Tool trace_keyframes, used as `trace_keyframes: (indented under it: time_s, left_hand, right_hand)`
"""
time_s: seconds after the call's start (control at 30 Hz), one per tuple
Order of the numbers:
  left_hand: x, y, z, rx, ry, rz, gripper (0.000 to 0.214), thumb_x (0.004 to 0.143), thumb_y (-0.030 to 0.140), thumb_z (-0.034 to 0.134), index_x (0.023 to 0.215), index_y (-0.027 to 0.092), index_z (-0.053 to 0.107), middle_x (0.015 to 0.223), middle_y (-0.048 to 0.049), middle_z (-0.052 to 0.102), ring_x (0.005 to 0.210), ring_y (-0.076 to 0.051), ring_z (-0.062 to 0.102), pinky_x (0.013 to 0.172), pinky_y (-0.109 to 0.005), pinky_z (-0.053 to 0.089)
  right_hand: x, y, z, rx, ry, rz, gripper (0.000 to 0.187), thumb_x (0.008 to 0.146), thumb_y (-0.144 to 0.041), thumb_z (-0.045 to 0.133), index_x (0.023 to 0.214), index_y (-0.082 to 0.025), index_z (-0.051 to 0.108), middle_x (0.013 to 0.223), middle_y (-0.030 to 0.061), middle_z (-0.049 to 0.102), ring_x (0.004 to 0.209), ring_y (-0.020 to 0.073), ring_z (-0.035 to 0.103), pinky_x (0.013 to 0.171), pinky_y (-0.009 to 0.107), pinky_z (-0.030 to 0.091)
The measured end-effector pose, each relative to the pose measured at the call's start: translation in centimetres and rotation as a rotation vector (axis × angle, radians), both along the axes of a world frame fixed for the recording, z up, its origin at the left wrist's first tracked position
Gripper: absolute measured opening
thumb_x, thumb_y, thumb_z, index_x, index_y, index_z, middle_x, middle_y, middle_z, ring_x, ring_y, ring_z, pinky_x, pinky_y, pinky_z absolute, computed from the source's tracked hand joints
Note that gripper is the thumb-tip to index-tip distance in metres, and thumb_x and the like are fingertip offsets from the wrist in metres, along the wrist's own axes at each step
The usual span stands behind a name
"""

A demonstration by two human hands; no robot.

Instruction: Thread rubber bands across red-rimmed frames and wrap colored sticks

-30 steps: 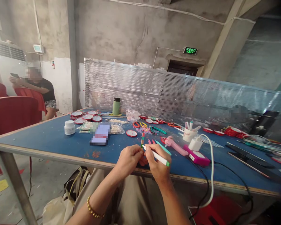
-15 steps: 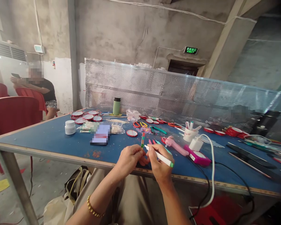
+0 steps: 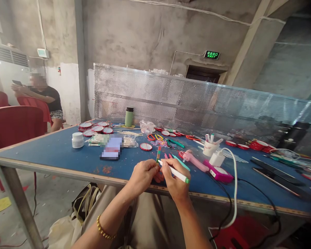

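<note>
My left hand (image 3: 144, 175) pinches the lower end of a thin, flat stick (image 3: 159, 153) with red, orange and green bands, holding it upright at the table's front edge. In my right hand (image 3: 176, 181) is a white marker pen (image 3: 176, 173) with a green end, gripped like a pencil. Its tip meets the stick's green lower part, just above my left fingers. Several pink and teal pens (image 3: 181, 162) lie right behind my right hand. A small round drum-like disc with a red rim (image 3: 146, 147) rests beyond my left hand.
On the blue table (image 3: 54, 155) are a phone (image 3: 111, 148), a white jar (image 3: 77, 140), a green bottle (image 3: 129, 117), pliers (image 3: 176, 143), a cup of markers (image 3: 208, 148), a pink handheld device (image 3: 195, 160) and a magenta box (image 3: 219, 174) with cables. A person (image 3: 44, 91) sits at left.
The marker's rear end has swung slightly left and up with my right hand, its tip staying at the stick. My left hand keeps its hold and barely moves.
</note>
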State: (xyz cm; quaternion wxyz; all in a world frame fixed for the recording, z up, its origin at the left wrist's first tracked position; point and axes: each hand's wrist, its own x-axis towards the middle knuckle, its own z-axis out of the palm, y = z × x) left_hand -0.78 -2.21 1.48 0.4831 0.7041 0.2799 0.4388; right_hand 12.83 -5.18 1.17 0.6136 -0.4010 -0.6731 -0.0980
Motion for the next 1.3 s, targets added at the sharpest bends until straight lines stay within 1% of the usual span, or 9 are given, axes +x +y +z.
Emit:
trace_keyframes:
  time_s: [0.17,0.33,0.43,0.63,0.73,0.9,1.1,1.2,1.3]
  left_hand:
    - [-0.1,0.3,-0.3,-0.025,-0.039,-0.024,0.023,0.084,0.035,0.052,0.067,0.019,0.057,0.063,-0.0035,0.069,0.062,-0.02,0.068,0.063,-0.029,0.051]
    - [-0.1,0.9,-0.9,-0.117,-0.18,-0.163,0.026,0.084,0.04,0.057,0.081,0.015,0.061,0.071,-0.0084,0.074,0.062,-0.019,0.067,0.065,-0.03,0.052]
    - [-0.1,1.0,-0.7,-0.156,-0.23,-0.172,0.029,0.084,0.042,0.059,0.083,0.014,0.061,0.073,-0.0107,0.075,0.061,-0.018,0.067,0.066,-0.03,0.051]
    - [0.1,1.6,-0.3,-0.19,-0.31,-0.085,0.024,0.081,0.038,0.064,0.083,0.015,0.056,0.071,-0.009,0.075,0.063,-0.019,0.07,0.07,-0.031,0.05]
    - [0.3,2.2,-0.6,-0.232,-0.355,-0.128,0.024,0.081,0.037,0.066,0.078,0.017,0.053,0.069,-0.0082,0.075,0.062,-0.02,0.07,0.07,-0.032,0.051]
    - [0.1,2.5,-0.7,-0.276,-0.412,-0.202,0.027,0.078,0.036,0.071,0.076,0.016,0.053,0.069,-0.0092,0.075,0.061,-0.02,0.071,0.069,-0.032,0.052]
    - [-0.8,1.9,0.2,-0.342,-0.389,-0.2,0.033,0.073,0.038,0.076,0.076,0.015,0.053,0.068,-0.0099,0.075,0.056,-0.018,0.07,0.062,-0.027,0.05]
    - [-1.0,1.9,0.4,-0.36,-0.38,-0.186,0.035,0.072,0.041,0.078,0.077,0.015,0.054,0.069,-0.0098,0.075,0.054,-0.016,0.068,0.059,-0.025,0.049]
    - [-1.0,2.1,0.4,-0.375,-0.384,-0.185,0.038,0.07,0.043,0.08,0.078,0.015,0.056,0.068,-0.009,0.075,0.054,-0.017,0.069,0.059,-0.025,0.049]
  right_hand:
    - [0.0,0.0,-0.2,-0.007,-0.004,0.018,0.016,0.093,-0.02,0.056,0.08,-0.019,0.066,0.064,-0.0027,0.064,0.054,0.011,0.058,0.054,0.022,0.046]
    - [0.4,0.0,-1.1,0.016,0.148,-0.039,0.016,0.095,-0.025,0.056,0.083,-0.019,0.066,0.063,-0.0016,0.064,0.051,0.0118,0.058,0.051,0.023,0.046]
    - [0.5,0.1,-1.3,0.022,0.189,-0.074,0.018,0.095,-0.028,0.057,0.083,-0.019,0.066,0.064,-0.0008,0.064,0.051,0.0122,0.058,0.049,0.023,0.046]
    - [0.3,0.0,-0.9,0.046,0.093,-0.096,0.016,0.095,-0.025,0.055,0.085,-0.019,0.067,0.063,-0.0002,0.066,0.05,0.0133,0.06,0.048,0.024,0.047]
    - [0.1,-0.2,-0.7,0.095,0.001,-0.108,0.014,0.094,-0.02,0.055,0.086,-0.019,0.067,0.066,0.0008,0.069,0.053,0.0142,0.064,0.052,0.025,0.049]
    - [-0.1,-0.2,-0.6,0.166,-0.103,-0.115,0.012,0.092,-0.015,0.056,0.087,-0.019,0.066,0.07,0.002,0.07,0.059,0.015,0.067,0.059,0.026,0.052]
    - [0.0,-0.1,-0.6,0.078,-0.038,-0.105,0.012,0.094,-0.018,0.055,0.095,-0.019,0.067,0.07,0.0006,0.07,0.055,0.0145,0.066,0.055,0.025,0.052]
    - [-0.3,-0.5,-0.4,0.046,0.016,-0.055,0.015,0.095,-0.019,0.054,0.101,-0.02,0.068,0.074,0.001,0.07,0.05,0.0119,0.062,0.051,0.024,0.051]
    - [-0.4,-0.9,-0.1,0.019,0.043,0.009,0.017,0.097,-0.021,0.053,0.097,-0.019,0.069,0.077,0.002,0.069,0.051,0.0108,0.06,0.05,0.023,0.051]
